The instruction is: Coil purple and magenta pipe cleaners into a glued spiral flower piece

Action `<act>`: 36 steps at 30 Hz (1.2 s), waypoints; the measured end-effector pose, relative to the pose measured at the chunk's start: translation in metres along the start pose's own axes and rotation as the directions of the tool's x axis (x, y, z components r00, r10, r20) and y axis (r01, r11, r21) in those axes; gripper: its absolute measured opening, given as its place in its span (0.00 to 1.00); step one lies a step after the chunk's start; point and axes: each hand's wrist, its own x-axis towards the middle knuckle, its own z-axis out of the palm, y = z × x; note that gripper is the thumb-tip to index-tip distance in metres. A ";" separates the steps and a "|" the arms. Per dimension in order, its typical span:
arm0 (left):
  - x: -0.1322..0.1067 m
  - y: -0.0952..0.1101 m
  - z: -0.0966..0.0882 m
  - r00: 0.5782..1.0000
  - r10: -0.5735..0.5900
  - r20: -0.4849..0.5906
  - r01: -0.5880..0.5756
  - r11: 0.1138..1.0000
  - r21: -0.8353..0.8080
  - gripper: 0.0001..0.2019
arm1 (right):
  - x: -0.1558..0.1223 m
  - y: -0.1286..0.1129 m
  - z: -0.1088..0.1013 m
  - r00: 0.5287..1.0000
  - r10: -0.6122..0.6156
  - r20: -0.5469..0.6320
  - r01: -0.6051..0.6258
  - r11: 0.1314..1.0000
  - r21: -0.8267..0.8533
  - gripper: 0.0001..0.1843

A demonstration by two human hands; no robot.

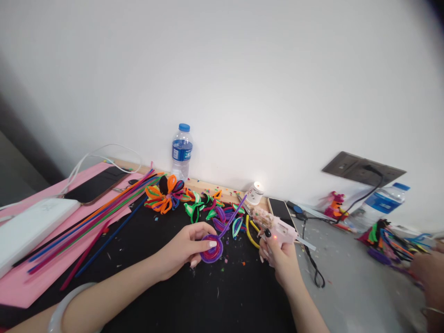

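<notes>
My left hand point(185, 247) pinches a coiled purple and pink pipe-cleaner disc point(211, 249), whose loose purple tail rises toward the back right. My right hand point(279, 259) is wrapped round the grip of a pink glue gun point(277, 226); its nozzle points left toward the coil and a small red light glows on its body. Both hands hover over a black mat point(194, 296). Finished pipe-cleaner flowers point(166, 192) and loose looped petals point(211, 210) lie just behind the hands.
Long straight pipe cleaners point(93, 219) lie on pink paper point(21, 289) at left, beside a phone point(95, 185) and white box point(31, 226). Water bottle point(181, 152) at the wall, small lit candle jar point(255, 193), second phone point(281, 210). Another person's hand point(430, 273) works at right.
</notes>
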 end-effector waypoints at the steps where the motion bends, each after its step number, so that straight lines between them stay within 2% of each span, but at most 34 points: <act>1: 0.000 0.000 0.000 1.000 -0.003 -0.001 0.003 1.000 0.003 0.12 | 0.000 0.000 0.000 1.000 0.000 -0.004 0.000 1.000 0.008 0.22; 12: -0.004 0.005 0.005 1.000 -0.025 0.012 0.025 1.000 -0.008 0.12 | 0.001 0.005 -0.003 1.000 -0.005 0.014 0.004 0.999 0.038 0.18; 18: -0.002 0.004 0.003 0.999 -0.026 0.018 0.026 1.000 0.004 0.12 | 0.001 -0.001 0.001 1.000 -0.008 -0.013 0.009 1.000 0.019 0.19; 36: -0.002 0.001 0.000 0.998 -0.032 0.062 0.032 0.999 0.004 0.10 | 0.006 0.003 -0.003 0.993 -0.049 -0.109 0.050 0.999 0.004 0.20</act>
